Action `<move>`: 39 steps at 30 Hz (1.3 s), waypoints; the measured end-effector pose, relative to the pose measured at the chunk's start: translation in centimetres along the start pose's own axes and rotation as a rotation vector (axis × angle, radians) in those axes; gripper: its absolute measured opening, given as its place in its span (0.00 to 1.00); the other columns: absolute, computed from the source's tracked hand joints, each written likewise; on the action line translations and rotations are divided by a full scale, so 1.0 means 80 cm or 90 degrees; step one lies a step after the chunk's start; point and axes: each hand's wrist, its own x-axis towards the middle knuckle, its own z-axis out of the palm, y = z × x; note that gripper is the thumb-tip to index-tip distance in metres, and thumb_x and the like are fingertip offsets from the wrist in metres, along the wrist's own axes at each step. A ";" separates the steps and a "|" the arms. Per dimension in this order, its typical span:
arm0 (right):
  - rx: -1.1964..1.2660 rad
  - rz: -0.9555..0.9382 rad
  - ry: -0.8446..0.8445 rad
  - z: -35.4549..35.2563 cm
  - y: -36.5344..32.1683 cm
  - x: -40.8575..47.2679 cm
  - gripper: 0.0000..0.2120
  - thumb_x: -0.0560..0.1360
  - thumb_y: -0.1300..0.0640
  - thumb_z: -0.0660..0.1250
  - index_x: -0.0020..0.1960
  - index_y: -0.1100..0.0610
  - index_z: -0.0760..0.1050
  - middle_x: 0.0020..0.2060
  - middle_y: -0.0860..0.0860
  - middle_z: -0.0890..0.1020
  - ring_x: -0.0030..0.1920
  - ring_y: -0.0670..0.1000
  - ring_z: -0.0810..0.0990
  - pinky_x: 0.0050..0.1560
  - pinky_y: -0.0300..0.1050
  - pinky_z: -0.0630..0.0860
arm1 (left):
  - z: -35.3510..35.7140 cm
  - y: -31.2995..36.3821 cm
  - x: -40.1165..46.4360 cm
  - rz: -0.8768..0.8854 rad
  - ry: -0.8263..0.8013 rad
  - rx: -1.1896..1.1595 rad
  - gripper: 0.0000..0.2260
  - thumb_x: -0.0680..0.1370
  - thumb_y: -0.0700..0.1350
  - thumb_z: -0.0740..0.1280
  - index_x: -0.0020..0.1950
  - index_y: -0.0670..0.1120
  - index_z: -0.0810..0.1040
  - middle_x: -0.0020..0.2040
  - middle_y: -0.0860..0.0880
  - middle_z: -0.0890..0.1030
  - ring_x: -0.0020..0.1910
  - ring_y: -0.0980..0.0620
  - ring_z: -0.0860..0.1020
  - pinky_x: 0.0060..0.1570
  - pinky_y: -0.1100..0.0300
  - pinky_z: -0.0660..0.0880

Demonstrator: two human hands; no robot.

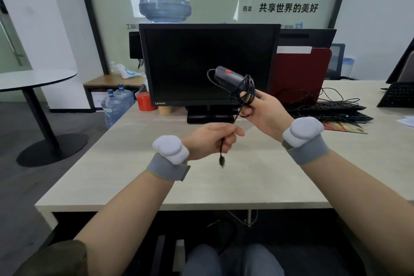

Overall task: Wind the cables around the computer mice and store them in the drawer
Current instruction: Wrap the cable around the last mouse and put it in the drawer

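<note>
My right hand (264, 114) holds a black computer mouse (228, 77) with a red wheel up in front of the monitor. Several loops of its black cable (247, 87) are wound around the mouse's rear and my fingers. My left hand (212, 140) grips the free end of the cable lower down, above the desk. The cable runs taut from the mouse to that fist. The USB plug (221, 161) dangles below my left hand. No drawer shows in this view.
A black Lenovo monitor (208, 63) stands at the desk's (156, 175) back. Black keyboards (329, 111) with loose wires lie at the right, a red folder (300, 74) behind them. A red container (145, 102) and water bottles (116, 103) stand at the left.
</note>
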 end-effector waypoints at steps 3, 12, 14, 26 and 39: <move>0.048 0.011 -0.042 0.003 -0.003 -0.009 0.06 0.77 0.65 0.59 0.45 0.58 0.74 0.26 0.46 0.70 0.24 0.43 0.66 0.34 0.38 0.70 | -0.019 -0.002 -0.016 -0.018 0.008 0.000 0.15 0.82 0.45 0.52 0.40 0.45 0.73 0.25 0.57 0.67 0.24 0.59 0.65 0.34 0.64 0.62; -0.158 0.171 -0.337 0.031 0.023 -0.041 0.30 0.63 0.58 0.77 0.62 0.54 0.72 0.53 0.58 0.75 0.49 0.55 0.73 0.51 0.48 0.71 | -0.066 0.007 -0.094 -0.095 0.083 0.027 0.07 0.77 0.37 0.59 0.40 0.43 0.73 0.28 0.52 0.70 0.26 0.57 0.67 0.32 0.63 0.66; -0.257 0.191 -0.399 0.049 0.035 -0.050 0.26 0.67 0.62 0.74 0.63 0.51 0.71 0.49 0.50 0.79 0.43 0.46 0.78 0.45 0.39 0.75 | -0.079 0.006 -0.120 -0.116 0.161 0.118 0.09 0.78 0.34 0.58 0.39 0.42 0.74 0.31 0.49 0.74 0.29 0.53 0.71 0.34 0.60 0.68; -0.528 0.185 -0.575 0.206 0.163 -0.101 0.34 0.69 0.59 0.73 0.69 0.48 0.60 0.60 0.53 0.74 0.45 0.56 0.80 0.40 0.38 0.79 | -0.110 -0.031 -0.297 -0.439 0.222 0.466 0.11 0.77 0.35 0.59 0.40 0.42 0.79 0.30 0.47 0.74 0.20 0.59 0.72 0.20 0.70 0.66; -0.538 0.294 -0.732 0.221 0.254 -0.144 0.24 0.69 0.60 0.74 0.58 0.52 0.64 0.47 0.51 0.79 0.31 0.46 0.77 0.30 0.33 0.74 | -0.109 -0.141 -0.343 -0.591 0.128 0.217 0.12 0.79 0.33 0.58 0.42 0.42 0.78 0.30 0.50 0.80 0.28 0.59 0.79 0.34 0.67 0.79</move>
